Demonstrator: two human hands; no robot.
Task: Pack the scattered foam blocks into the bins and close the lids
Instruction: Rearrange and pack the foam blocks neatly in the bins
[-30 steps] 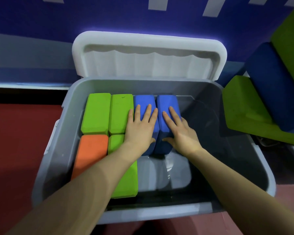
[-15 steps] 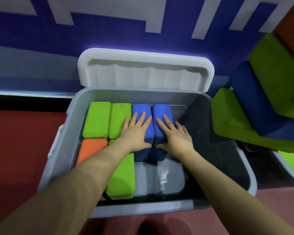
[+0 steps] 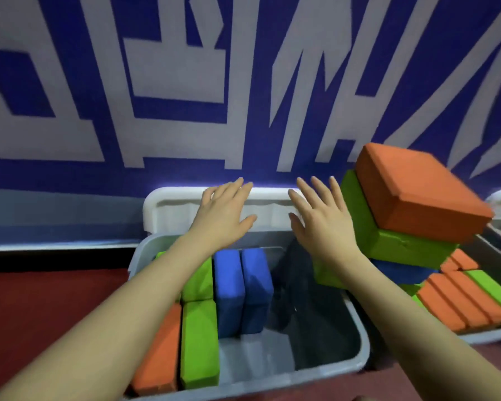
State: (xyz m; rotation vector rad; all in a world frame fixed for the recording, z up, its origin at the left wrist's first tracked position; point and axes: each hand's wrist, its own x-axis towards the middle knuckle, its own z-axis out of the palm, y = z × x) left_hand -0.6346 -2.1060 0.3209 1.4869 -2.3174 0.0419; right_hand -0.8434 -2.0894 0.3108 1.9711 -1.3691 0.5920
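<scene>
Both hands are raised mid-frame with fingers spread wide and holding nothing: the left hand (image 3: 224, 211) and right hand (image 3: 320, 218) hover before the grey bin's (image 3: 356, 340) upright white lid (image 3: 268, 202). Loose foam blocks (image 3: 417, 195) pile at right. Best reach rightward and lift one block squarely with both palms.

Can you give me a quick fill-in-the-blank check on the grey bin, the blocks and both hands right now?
1. The white lid of the grey bin stands ____.
2. The two upright blocks in the middle of that bin are ____.
3. Both the left hand and the right hand hold ____.
4. The top block of the stack at the right is ____.

Missing words: open; blue; nothing; orange
</scene>
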